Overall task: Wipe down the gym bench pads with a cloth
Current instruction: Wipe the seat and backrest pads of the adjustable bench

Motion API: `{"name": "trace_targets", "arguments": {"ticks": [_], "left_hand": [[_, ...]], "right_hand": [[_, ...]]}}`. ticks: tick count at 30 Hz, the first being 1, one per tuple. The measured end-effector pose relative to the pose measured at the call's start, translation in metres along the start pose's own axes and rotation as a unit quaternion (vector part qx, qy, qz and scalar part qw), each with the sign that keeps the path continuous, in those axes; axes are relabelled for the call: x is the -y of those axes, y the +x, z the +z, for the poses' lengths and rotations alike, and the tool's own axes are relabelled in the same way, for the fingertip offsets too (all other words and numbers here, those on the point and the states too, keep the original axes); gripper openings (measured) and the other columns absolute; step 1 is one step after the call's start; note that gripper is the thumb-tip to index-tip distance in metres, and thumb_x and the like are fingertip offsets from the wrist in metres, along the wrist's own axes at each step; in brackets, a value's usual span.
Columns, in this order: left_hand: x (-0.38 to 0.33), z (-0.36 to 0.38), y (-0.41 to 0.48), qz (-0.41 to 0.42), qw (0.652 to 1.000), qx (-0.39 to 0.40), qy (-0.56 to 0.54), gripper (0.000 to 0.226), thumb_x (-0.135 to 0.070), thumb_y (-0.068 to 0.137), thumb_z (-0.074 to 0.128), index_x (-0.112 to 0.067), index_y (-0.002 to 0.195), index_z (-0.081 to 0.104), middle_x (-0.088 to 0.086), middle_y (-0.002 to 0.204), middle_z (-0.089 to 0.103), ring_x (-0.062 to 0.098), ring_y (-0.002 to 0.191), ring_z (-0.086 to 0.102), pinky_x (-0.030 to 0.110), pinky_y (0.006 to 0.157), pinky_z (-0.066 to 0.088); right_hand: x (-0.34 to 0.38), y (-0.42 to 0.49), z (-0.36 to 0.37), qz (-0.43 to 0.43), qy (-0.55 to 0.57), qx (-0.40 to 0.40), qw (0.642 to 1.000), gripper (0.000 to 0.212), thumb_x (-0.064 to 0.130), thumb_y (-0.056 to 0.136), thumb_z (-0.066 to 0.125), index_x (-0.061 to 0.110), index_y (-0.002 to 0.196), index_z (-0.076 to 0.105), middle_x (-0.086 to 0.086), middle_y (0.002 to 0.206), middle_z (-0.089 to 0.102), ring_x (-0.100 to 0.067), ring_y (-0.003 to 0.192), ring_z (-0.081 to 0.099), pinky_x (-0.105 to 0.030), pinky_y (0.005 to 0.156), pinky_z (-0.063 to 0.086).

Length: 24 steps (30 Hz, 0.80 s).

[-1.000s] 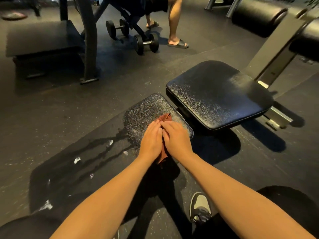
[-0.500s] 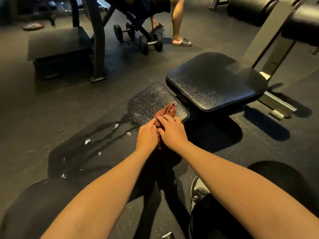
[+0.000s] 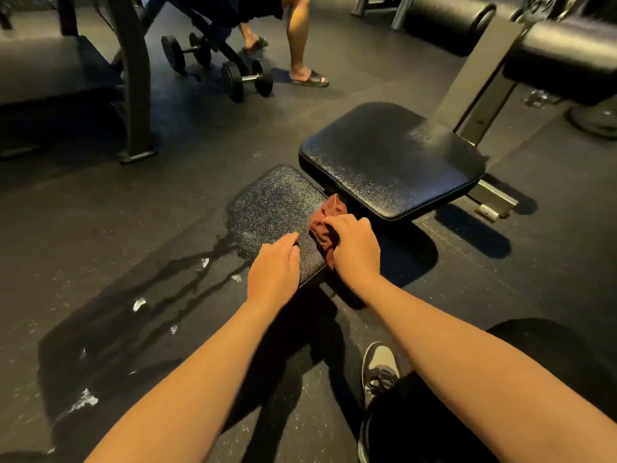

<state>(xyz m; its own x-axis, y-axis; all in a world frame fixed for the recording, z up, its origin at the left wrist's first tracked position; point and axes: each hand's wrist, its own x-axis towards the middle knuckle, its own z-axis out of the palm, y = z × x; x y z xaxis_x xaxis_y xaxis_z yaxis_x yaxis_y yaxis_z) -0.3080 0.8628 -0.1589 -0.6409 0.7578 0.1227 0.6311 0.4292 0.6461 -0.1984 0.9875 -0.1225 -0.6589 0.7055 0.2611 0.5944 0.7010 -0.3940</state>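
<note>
Your rust cloth (image 3: 325, 225) lies bunched on the small pad's (image 3: 273, 202) right edge and spills over it, gripped by your right hand (image 3: 355, 248). Your left hand (image 3: 275, 270) rests on that pad's near corner, fingers relaxed. The larger pad (image 3: 390, 158) sits just beyond the small pad's right side, with a narrow gap between them. Wet floor (image 3: 160, 289) spreads to the small pad's left.

Up close I count 2 bench pads (image 3: 273, 202) (image 3: 390, 158), 1 cloth (image 3: 329, 217), 2 hands (image 3: 273, 272) (image 3: 355, 252), 2 dumbbells (image 3: 187, 51) (image 3: 247, 78), 1 sneaker (image 3: 380, 365).
</note>
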Motion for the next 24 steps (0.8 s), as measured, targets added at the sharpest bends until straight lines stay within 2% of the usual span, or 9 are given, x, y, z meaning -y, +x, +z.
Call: {"name": "trace_targets", "arguments": {"ticks": [2,5,8,10,12,14,16,19,24], "left_hand": [[-0.002,0.001,0.005,-0.023,1.0,-0.007,-0.008,0.044,-0.032,0.107,0.035,-0.026,0.148,0.047,0.007,0.133,0.062,0.029,0.121,0.051,0.044,0.097,0.045],[-0.001,0.002,0.006,-0.05,0.998,-0.02,-0.02,0.044,-0.034,0.106,0.034,-0.028,0.147,0.048,0.018,0.113,0.063,0.035,0.108,0.056,0.046,0.092,0.046],[-0.001,-0.001,0.002,0.019,1.0,-0.017,0.001,0.04,-0.026,0.106,0.037,-0.017,0.141,0.055,0.015,0.111,0.068,0.035,0.105,0.055,0.045,0.089,0.043],[0.0,-0.003,0.003,0.054,0.998,-0.008,0.01,0.038,-0.024,0.106,0.039,-0.015,0.138,0.057,0.011,0.115,0.069,0.034,0.105,0.056,0.045,0.089,0.043],[0.003,-0.004,0.005,0.064,0.998,0.007,0.012,0.038,-0.025,0.105,0.041,-0.016,0.138,0.057,0.009,0.12,0.068,0.033,0.109,0.055,0.045,0.093,0.044],[0.009,-0.004,0.006,0.078,0.997,0.023,0.014,0.038,-0.026,0.105,0.043,-0.015,0.138,0.056,0.009,0.123,0.066,0.032,0.113,0.054,0.045,0.095,0.044],[0.014,-0.005,0.005,0.096,0.995,0.038,0.014,0.038,-0.024,0.105,0.042,-0.015,0.14,0.055,0.009,0.127,0.064,0.031,0.115,0.053,0.045,0.097,0.043],[0.022,-0.008,0.004,0.11,0.992,0.06,0.006,0.041,-0.026,0.107,0.038,-0.015,0.144,0.051,0.008,0.139,0.058,0.028,0.123,0.05,0.043,0.103,0.042],[0.032,-0.005,0.0,0.111,0.99,0.085,-0.009,0.044,-0.029,0.107,0.037,-0.016,0.147,0.048,0.003,0.153,0.046,0.024,0.136,0.043,0.043,0.113,0.036]], "right_hand": [[0.008,-0.001,0.005,0.024,0.009,0.014,1.0,0.046,0.005,0.087,0.052,0.026,0.127,0.062,0.009,0.127,0.058,-0.022,0.106,0.043,-0.041,0.08,0.048],[0.026,-0.01,0.015,0.059,0.035,0.024,0.997,0.025,0.03,0.092,0.051,0.027,0.115,0.061,0.012,0.122,0.057,-0.022,0.113,0.04,-0.041,0.081,0.048],[0.038,-0.027,0.023,0.056,0.019,0.017,0.998,0.018,0.042,0.095,0.051,0.03,0.107,0.054,0.013,0.114,0.053,-0.02,0.109,0.037,-0.037,0.068,0.044],[0.038,-0.035,0.027,0.031,0.0,0.019,0.999,0.022,0.039,0.099,0.051,0.031,0.118,0.054,0.009,0.12,0.052,-0.022,0.108,0.039,-0.035,0.066,0.044],[0.029,-0.033,0.028,0.045,0.005,-0.008,0.999,0.026,0.032,0.099,0.053,0.029,0.125,0.058,0.006,0.121,0.052,-0.024,0.106,0.041,-0.037,0.072,0.049],[0.017,-0.024,0.026,0.11,0.039,-0.06,0.991,0.026,0.025,0.099,0.055,0.027,0.124,0.062,0.004,0.125,0.048,-0.023,0.109,0.038,-0.036,0.082,0.05],[0.011,-0.016,0.025,0.177,0.093,-0.076,0.977,0.027,0.025,0.1,0.053,0.028,0.125,0.062,0.002,0.138,0.036,-0.023,0.122,0.031,-0.029,0.095,0.039],[0.021,-0.02,0.035,0.214,0.107,-0.081,0.968,0.032,0.026,0.102,0.047,0.03,0.132,0.058,0.001,0.145,0.03,-0.023,0.13,0.028,-0.034,0.104,0.037],[0.047,-0.06,0.059,0.221,0.144,-0.106,0.959,0.032,0.023,0.099,0.051,0.029,0.129,0.062,0.003,0.137,0.04,-0.02,0.12,0.04,-0.026,0.097,0.035]]}}
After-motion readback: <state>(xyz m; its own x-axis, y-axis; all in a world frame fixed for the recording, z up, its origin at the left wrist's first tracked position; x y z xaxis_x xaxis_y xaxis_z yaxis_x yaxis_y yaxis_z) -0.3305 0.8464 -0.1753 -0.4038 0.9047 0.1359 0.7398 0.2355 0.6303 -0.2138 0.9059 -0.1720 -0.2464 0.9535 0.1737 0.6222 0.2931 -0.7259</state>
